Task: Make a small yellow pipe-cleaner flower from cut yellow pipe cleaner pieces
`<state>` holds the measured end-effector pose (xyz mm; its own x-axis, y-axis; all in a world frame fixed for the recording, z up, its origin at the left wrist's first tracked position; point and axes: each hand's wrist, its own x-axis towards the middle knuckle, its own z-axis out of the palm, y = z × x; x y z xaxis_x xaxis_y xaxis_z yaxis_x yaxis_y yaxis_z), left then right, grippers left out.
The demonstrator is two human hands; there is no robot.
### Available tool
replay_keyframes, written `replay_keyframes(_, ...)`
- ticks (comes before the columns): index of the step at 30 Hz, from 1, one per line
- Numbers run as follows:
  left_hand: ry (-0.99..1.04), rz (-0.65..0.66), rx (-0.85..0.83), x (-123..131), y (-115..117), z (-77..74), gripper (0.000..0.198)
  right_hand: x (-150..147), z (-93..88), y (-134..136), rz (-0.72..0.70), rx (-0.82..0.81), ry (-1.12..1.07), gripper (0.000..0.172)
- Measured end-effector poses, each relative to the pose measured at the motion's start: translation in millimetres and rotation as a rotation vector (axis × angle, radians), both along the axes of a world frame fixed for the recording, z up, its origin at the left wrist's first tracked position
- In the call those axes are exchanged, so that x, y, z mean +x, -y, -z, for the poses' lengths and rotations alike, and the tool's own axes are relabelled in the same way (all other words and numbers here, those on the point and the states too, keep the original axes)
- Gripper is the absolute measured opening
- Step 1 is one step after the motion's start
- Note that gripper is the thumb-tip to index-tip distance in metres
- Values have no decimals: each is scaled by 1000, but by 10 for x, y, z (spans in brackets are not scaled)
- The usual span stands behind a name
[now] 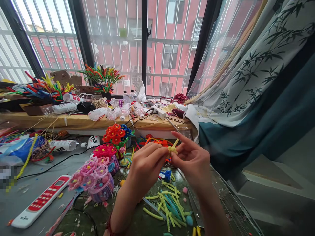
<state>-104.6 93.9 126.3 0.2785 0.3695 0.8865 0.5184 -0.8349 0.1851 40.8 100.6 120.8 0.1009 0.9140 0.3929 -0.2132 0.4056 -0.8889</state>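
Note:
Both hands meet above the table, working on a small looped piece of pale yellow pipe cleaner (172,149). My left hand (147,160) pinches its left side, with the fingers curled together. My right hand (194,159) grips it from the right between thumb and fingers, the index finger raised. One straight end of the pipe cleaner sticks up between the hands. Beneath them lies a pile of cut yellow and teal pipe cleaner pieces (169,205). Scissors (195,209) lie partly behind my right forearm, and a blue pipe cleaner shape (167,175) rests just under the hands.
Pink pipe cleaner flowers (92,173) in a striped pot stand left of my hands, with red-orange flowers (115,133) behind. A white and red remote-like device (41,201) lies at left. Plastic bottles (98,113) crowd the window ledge. A curtain (246,82) hangs at right.

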Motion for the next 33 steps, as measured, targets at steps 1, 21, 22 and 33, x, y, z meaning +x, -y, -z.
replay_keyframes(1, -35, -11, 42, 3, 7, -8, 10, 15, -1, -1, -15, -5, -19, 54)
replay_keyframes(21, 438, 241, -914, 44, 35, -72, 26, 95, 77, 17, 156, 258, 285, 55)
replay_keyframes(22, 490, 274, -968, 46, 39, -76, 28, 88, 84, 13, 157, 276, 304, 55)
replay_keyframes(33, 618, 381, -1141, 110, 65, -97, 33, 119, 50, 43, 196, 367, 460, 50)
